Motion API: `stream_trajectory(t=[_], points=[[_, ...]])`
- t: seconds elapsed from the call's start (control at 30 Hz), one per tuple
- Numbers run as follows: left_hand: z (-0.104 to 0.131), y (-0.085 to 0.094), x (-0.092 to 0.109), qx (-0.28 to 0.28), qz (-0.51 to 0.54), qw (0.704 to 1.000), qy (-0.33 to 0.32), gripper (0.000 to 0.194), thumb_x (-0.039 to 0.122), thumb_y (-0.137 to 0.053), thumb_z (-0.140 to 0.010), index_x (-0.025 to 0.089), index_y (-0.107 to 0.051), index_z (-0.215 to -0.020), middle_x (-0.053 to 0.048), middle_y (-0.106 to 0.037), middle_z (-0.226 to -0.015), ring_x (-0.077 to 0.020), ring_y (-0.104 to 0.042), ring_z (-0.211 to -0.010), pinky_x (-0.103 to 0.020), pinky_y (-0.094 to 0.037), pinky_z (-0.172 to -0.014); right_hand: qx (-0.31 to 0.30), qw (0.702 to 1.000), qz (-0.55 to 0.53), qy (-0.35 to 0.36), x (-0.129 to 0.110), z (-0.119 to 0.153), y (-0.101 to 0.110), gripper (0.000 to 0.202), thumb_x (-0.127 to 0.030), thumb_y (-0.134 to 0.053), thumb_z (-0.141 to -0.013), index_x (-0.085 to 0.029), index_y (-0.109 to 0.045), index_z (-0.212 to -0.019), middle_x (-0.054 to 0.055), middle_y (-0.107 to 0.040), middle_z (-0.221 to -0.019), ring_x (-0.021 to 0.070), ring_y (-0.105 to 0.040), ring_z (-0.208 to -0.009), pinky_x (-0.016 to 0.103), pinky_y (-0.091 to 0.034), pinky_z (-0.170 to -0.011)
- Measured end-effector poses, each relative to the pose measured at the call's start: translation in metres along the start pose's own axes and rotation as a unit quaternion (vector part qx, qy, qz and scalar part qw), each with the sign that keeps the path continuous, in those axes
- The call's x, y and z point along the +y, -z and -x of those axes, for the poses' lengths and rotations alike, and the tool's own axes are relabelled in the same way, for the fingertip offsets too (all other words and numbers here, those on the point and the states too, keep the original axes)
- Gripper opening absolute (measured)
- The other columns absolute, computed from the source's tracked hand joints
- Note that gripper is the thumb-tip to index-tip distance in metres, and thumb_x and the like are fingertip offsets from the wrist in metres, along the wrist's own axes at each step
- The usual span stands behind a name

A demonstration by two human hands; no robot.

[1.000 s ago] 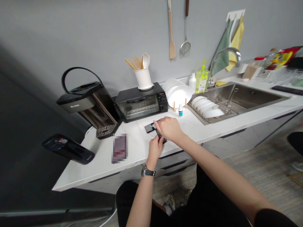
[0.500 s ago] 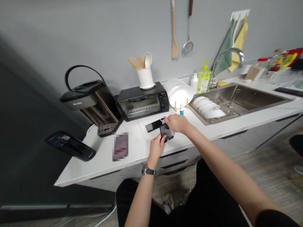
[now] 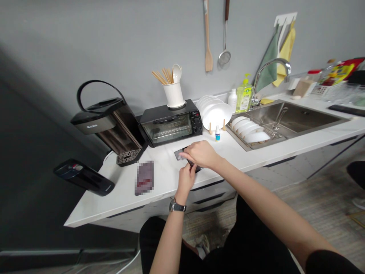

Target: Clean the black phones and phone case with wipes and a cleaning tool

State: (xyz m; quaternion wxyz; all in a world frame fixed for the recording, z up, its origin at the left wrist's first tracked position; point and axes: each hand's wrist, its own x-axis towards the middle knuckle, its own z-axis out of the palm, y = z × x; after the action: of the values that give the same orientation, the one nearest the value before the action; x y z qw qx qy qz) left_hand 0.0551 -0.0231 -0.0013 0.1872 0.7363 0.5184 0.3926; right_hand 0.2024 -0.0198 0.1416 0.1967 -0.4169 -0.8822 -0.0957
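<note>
My left hand is closed on the near edge of a black phone above the white counter. My right hand lies across the phone and covers most of it. Its fingers are closed on a thin, whitish, crumpled sheet; I cannot tell whether it is a wipe or a film. Behind the hands a flat dark slab lies on the counter, largely hidden by my right hand. A small white bottle with a blue label stands just beyond my right hand.
A toaster oven stands behind the hands, a water dispenser and a dark flask-like appliance to the left. A blurred-out purple packet lies nearby. White plates and the sink are to the right.
My right hand has swept leftward across the phone with the sheet, now hiding the dark screen that showed before. My left hand keeps its hold with little movement.
</note>
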Motion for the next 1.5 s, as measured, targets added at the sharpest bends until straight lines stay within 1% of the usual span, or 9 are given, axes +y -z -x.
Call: stream_trajectory(t=[0.33, 0.5, 0.63, 0.73, 0.87, 0.97, 1.13, 1.37, 1.5], points=[[-0.001, -0.001, -0.006, -0.01, -0.016, 1.0, -0.003, 0.023, 0.021, -0.048, -0.095, 0.017, -0.063, -0.078, -0.012, -0.076, -0.078, -0.0231, -0.07, -0.069, -0.028, -0.041, -0.063, -0.04, 0.998, 0.029, -0.042, -0.021, -0.007, -0.003, 0.036, -0.028, -0.045, -0.108, -0.013, -0.076, -0.099, 0.013, -0.08, -0.091, 0.0258, -0.074, -0.083, 0.033, -0.039, -0.066], [-0.001, 0.0, -0.008, -0.015, -0.028, 0.999, -0.004, 0.025, 0.013, -0.047, -0.089, 0.017, -0.062, -0.069, -0.011, -0.075, -0.073, -0.0231, -0.07, -0.068, -0.027, -0.04, -0.06, -0.062, 0.997, 0.037, 0.007, -0.029, -0.01, -0.002, 0.034, -0.027, -0.044, -0.11, -0.011, -0.074, -0.105, 0.015, -0.079, -0.087, 0.0262, -0.075, -0.083, 0.033, -0.038, -0.063], [0.002, 0.002, -0.003, -0.013, -0.044, 0.999, -0.008, 0.028, 0.016, -0.049, -0.093, 0.016, -0.068, -0.073, -0.01, -0.075, -0.071, -0.022, -0.069, -0.064, -0.028, -0.043, -0.06, -0.053, 0.998, 0.021, 0.027, -0.016, 0.003, 0.0, 0.038, -0.034, -0.046, -0.11, -0.014, -0.076, -0.095, 0.013, -0.079, -0.083, 0.024, -0.073, -0.079, 0.031, -0.036, -0.063], [0.006, 0.005, 0.006, 0.0, -0.055, 0.997, -0.05, 0.024, 0.022, -0.053, -0.1, 0.018, -0.076, -0.096, -0.009, -0.079, -0.085, -0.0216, -0.073, -0.075, -0.028, -0.051, -0.072, 0.007, 0.999, -0.036, 0.004, 0.009, 0.028, -0.006, 0.047, -0.039, -0.041, -0.111, -0.018, -0.073, -0.084, 0.009, -0.076, -0.079, 0.0201, -0.069, -0.074, 0.029, -0.035, -0.065], [0.011, 0.008, 0.021, 0.023, -0.108, 0.986, -0.121, 0.032, 0.017, -0.056, -0.101, 0.027, -0.072, -0.127, -0.005, -0.078, -0.119, -0.0222, -0.073, -0.106, -0.032, -0.056, -0.093, 0.111, 0.975, -0.171, -0.088, 0.047, 0.07, -0.026, 0.059, -0.049, -0.029, -0.112, -0.02, -0.063, -0.074, 0.004, -0.068, -0.072, 0.0174, -0.061, -0.069, 0.028, -0.036, -0.066], [0.015, 0.009, 0.032, 0.015, -0.201, 0.971, -0.125, 0.037, 0.014, -0.062, -0.097, 0.029, -0.072, -0.129, -0.005, -0.075, -0.119, -0.0241, -0.068, -0.107, -0.035, -0.057, -0.088, 0.184, 0.925, -0.252, -0.218, 0.07, 0.093, -0.042, 0.062, -0.063, -0.025, -0.108, -0.023, -0.049, -0.066, 0.0, -0.054, -0.061, 0.0168, -0.052, -0.059, 0.028, -0.034, -0.06], [0.024, 0.006, 0.042, -0.032, -0.259, 0.955, -0.141, 0.039, 0.041, -0.072, -0.095, 0.025, -0.071, -0.131, -0.01, -0.069, -0.122, -0.0295, -0.061, -0.111, -0.041, -0.057, -0.09, 0.276, 0.85, -0.244, -0.376, 0.094, 0.11, -0.06, 0.056, -0.063, -0.023, -0.106, -0.027, -0.037, -0.066, -0.001, -0.045, -0.058, 0.0193, -0.047, -0.059, 0.031, -0.032, -0.059], [0.024, 0.017, 0.018, -0.063, -0.179, 0.976, -0.111, 0.069, 0.045, -0.069, -0.096, 0.023, -0.044, -0.156, -0.015, -0.056, -0.151, -0.0316, -0.053, -0.138, -0.052, -0.044, -0.118, 0.221, 0.878, -0.233, -0.355, 0.099, 0.11, -0.079, 0.03, -0.036, -0.038, -0.099, -0.02, -0.055, -0.119, 0.006, -0.07, -0.093, 0.0245, -0.065, -0.076, 0.034, -0.046, -0.071], [0.023, 0.02, 0.007, -0.079, -0.135, 0.984, -0.083, 0.074, 0.042, -0.072, -0.095, 0.024, -0.038, -0.158, -0.013, -0.061, -0.146, -0.0308, -0.058, -0.134, -0.051, -0.048, -0.116, 0.139, 0.941, -0.15, -0.27, 0.083, 0.116, -0.093, 0.025, -0.029, -0.046, -0.1, -0.021, -0.062, -0.117, 0.012, -0.073, -0.112, 0.0276, -0.068, -0.1, 0.038, -0.052, -0.085]])
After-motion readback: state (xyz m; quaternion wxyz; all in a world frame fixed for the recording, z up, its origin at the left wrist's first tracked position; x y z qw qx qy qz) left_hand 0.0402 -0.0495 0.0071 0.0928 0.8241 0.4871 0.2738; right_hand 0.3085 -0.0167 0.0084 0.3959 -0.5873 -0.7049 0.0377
